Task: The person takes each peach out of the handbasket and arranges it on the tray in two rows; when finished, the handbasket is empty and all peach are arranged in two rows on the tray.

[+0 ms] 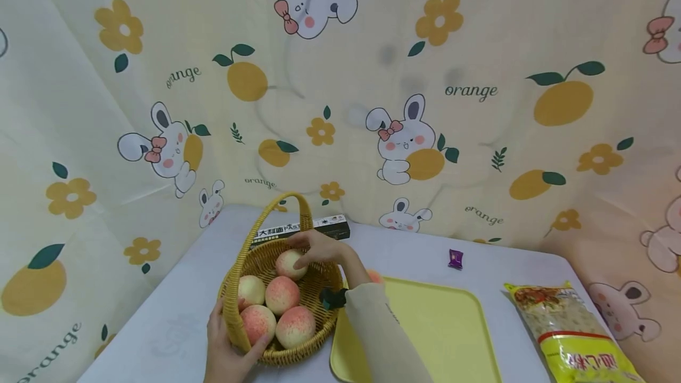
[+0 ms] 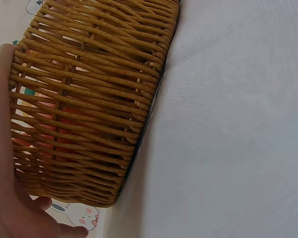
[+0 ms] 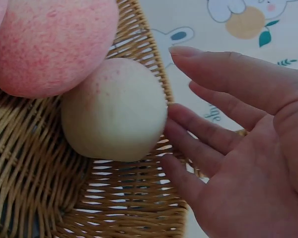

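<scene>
Left hand (image 1: 226, 341) clasps basket (image 1: 291, 357) at near-left rim; right hand (image 1: 321, 248) (fingers parted, nothing gripped) has fingertips at a peach (image 1: 286, 265) near far rim.

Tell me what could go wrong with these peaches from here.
The right hand is not wrapped round the pale peach, which could roll if nudged. The peaches lie loose in the basket, so a tug from the left hand at its rim might set them knocking together. The right sleeve reaches over the yellow tray and might catch it.
</scene>
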Demonstrator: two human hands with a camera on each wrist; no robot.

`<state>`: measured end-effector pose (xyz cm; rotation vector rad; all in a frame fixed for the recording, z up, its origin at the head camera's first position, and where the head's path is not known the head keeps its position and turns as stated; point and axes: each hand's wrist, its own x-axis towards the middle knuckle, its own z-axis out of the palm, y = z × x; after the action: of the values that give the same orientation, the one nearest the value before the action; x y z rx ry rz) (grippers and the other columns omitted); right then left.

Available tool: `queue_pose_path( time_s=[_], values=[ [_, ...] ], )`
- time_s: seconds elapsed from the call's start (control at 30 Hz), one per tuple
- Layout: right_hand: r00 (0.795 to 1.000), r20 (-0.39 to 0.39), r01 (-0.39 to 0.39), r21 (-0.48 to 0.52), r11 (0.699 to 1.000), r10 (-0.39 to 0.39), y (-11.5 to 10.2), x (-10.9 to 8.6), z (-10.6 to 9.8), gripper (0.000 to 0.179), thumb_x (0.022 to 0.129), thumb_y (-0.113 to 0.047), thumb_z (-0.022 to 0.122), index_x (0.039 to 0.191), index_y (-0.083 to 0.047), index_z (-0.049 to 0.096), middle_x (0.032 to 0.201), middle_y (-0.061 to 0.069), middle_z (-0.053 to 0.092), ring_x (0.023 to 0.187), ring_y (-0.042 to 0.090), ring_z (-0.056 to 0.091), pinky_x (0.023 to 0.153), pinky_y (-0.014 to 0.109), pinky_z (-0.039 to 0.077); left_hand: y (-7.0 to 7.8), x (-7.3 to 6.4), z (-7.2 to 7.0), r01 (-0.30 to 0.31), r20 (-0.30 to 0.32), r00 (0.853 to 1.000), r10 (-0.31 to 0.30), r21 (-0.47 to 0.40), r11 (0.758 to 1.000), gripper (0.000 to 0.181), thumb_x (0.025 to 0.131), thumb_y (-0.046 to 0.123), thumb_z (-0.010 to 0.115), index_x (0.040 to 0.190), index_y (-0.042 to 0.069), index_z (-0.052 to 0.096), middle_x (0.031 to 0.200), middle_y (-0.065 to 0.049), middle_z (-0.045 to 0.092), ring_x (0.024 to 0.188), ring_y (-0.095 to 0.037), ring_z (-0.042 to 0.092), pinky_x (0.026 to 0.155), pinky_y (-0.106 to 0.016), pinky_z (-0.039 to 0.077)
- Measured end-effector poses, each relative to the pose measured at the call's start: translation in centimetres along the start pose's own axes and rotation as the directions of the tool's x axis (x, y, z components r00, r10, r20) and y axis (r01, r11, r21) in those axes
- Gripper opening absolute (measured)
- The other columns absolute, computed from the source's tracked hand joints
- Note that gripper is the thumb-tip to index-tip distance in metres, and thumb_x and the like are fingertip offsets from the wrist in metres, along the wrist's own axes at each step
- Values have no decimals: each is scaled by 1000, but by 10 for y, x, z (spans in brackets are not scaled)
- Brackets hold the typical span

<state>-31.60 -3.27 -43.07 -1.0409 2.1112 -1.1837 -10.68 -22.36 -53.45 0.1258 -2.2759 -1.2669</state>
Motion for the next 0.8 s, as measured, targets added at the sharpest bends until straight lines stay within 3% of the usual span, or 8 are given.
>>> queue_pose_path(
  time_s=[0.1, 0.23, 0.53, 0.8],
  values=[
    [1000, 9, 13, 1, 1000, -13, 1, 4, 2, 62, 86, 0, 73, 143, 7, 48, 144, 25, 49, 133, 36, 47, 109, 45, 39, -1, 1, 0, -10, -5, 1000, 10, -2, 1000, 71, 73, 22, 90, 135, 9, 56, 137, -10, 45, 139, -35, 23, 99, -64, 29],
    [1000, 7, 7, 0, 1000, -7, 5, 9, 5, 63, 84, 2, 74, 142, 7, 49, 143, 23, 51, 132, 34, 48, 107, 40, 41, 0, -1, 0, -18, -3, 1000, 18, 13, 1000, 72, 74, 23, 89, 136, 9, 55, 142, -16, 39, 137, -39, 25, 96, -65, 33],
    [1000, 9, 3, -12, 1000, -3, 13, 16, 12, 60, 84, -2, 75, 140, 2, 55, 141, 16, 55, 116, 23, 56, 88, 26, 48, -2, -2, 1, -47, -27, 998, 48, 30, 998, 70, 74, 20, 88, 135, 7, 56, 142, -18, 37, 133, -36, 31, 93, -61, 38],
    [1000, -8, 2, -46, 999, -2, 22, 20, 18, 59, 82, -3, 79, 138, -1, 58, 136, 13, 57, 105, 15, 59, 84, 25, 49, 0, -2, 1, -3, -26, 1000, 4, 48, 999, 70, 75, 23, 88, 135, 10, 56, 143, -18, 35, 132, -36, 32, 92, -62, 39]
  ],
)
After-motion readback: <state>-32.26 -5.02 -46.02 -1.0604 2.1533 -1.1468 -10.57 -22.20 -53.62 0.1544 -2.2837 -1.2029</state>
